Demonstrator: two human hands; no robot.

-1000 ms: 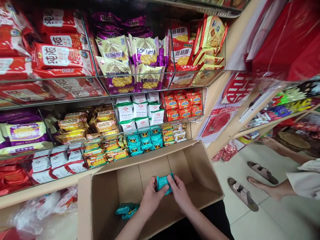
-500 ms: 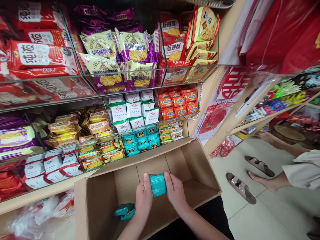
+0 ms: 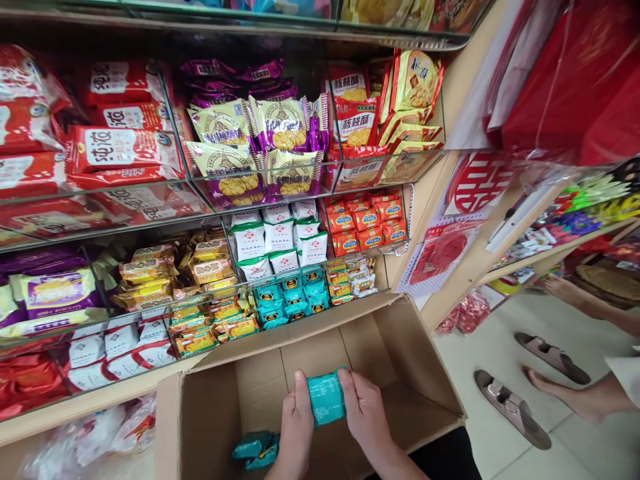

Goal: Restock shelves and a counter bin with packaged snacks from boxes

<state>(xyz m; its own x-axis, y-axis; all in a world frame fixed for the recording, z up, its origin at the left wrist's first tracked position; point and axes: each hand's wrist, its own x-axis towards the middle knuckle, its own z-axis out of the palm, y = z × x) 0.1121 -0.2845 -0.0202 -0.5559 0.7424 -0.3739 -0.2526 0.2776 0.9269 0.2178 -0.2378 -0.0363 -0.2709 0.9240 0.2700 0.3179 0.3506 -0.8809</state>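
Note:
A teal snack packet (image 3: 327, 400) is pinched at its two ends between my hands, its printed side facing up. My left hand (image 3: 299, 417) is closed on its left end, thumb on top. On the right end, my right hand (image 3: 364, 410) is closed in the same way. Both hands are over an open cardboard box (image 3: 210, 413). Down inside the box, toward its left, lie a few more teal packets (image 3: 256, 451). Similar teal packets (image 3: 291, 297) sit in rows on the lowest shelf, just behind the box.
Glass-fronted shelves hold red biscuit packs (image 3: 125, 148), purple and cream biscuit packs (image 3: 285, 127), white packets (image 3: 279, 237) and small red packets (image 3: 369, 219). At right, a person's bare foot (image 3: 565, 393) is near sandals (image 3: 513, 408) on the tiled floor. Plastic bags (image 3: 90, 433) lie lower left.
The view has tilted up, so shelves, box and hands appear lower and slightly further right. Both hands still hold the teal packet. The person's foot at right has shifted right with the view.

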